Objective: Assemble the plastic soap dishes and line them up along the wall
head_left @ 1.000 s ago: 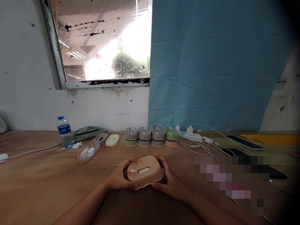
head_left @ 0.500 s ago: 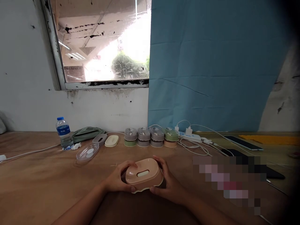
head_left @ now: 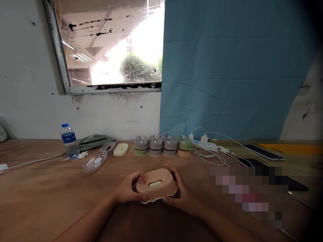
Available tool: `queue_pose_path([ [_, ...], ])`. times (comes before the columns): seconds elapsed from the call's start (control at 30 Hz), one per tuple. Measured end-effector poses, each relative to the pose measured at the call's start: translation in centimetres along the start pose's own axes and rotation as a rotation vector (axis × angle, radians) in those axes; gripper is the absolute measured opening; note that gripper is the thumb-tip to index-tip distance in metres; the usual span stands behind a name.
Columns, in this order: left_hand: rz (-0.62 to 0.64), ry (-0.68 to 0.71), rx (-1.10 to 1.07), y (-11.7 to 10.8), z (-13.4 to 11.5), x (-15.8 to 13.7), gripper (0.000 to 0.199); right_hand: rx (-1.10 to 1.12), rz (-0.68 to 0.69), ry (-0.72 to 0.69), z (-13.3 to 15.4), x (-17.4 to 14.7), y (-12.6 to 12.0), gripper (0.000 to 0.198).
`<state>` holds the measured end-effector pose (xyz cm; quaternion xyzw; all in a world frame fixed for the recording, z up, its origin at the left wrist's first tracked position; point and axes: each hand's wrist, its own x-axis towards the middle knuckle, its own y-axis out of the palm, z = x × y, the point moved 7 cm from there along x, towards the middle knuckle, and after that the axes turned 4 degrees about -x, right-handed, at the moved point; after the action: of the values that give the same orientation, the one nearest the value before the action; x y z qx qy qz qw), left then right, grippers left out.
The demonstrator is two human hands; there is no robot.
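Note:
Between my two hands is a peach plastic soap box (head_left: pixel 161 194) with a wavy cream lower edge. An oval slot in its raised face shows a cream part underneath. My left hand (head_left: pixel 128 190) is closed around the left end, thumb at the lower front edge and index finger bent onto the top. On the right end, my right hand (head_left: pixel 184 193) grips with the thumb at the front edge and fingers along the far side. The underside of the soap box is hidden.
Behind stand several stacked soap boxes (head_left: pixel 155 143) in grey, green and peach. To the left are a clear plastic lid (head_left: pixel 94 161), a grey slotted piece (head_left: pixel 108 148), a cream tray (head_left: pixel 121 149), a green pouch (head_left: pixel 94 142) and a water bottle (head_left: pixel 70 143). Cables and a power strip (head_left: pixel 205 145) lie right.
The camera view has shifted slightly. My left index finger is a little more bent on the top of the soap box; both hands keep their hold.

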<state>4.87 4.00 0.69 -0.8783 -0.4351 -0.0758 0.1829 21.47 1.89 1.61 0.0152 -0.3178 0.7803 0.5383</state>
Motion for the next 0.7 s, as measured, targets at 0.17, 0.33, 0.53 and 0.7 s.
queue_pose_path([
  [0.17, 0.006, 0.004, 0.003, 0.0, -0.1, 0.1, 0.046, -0.041, 0.045, 0.034, 0.1, -0.2, 0.0, 0.092],
  [0.33, 0.006, 0.003, 0.020, -0.1, -0.1, 0.2, 0.044, -0.048, 0.065, 0.029, -0.1, -0.2, 0.0, 0.093],
  [0.53, -0.030, 0.011, -0.025, -0.4, -0.6, 0.3, 0.042, -0.039, 0.062, -0.010, -0.2, -0.1, -0.1, 0.093],
  [0.7, -0.117, 0.026, -0.050, -1.5, -0.9, 0.3, 0.043, -0.018, 0.050, -0.007, -0.9, 0.0, -0.1, 0.096],
])
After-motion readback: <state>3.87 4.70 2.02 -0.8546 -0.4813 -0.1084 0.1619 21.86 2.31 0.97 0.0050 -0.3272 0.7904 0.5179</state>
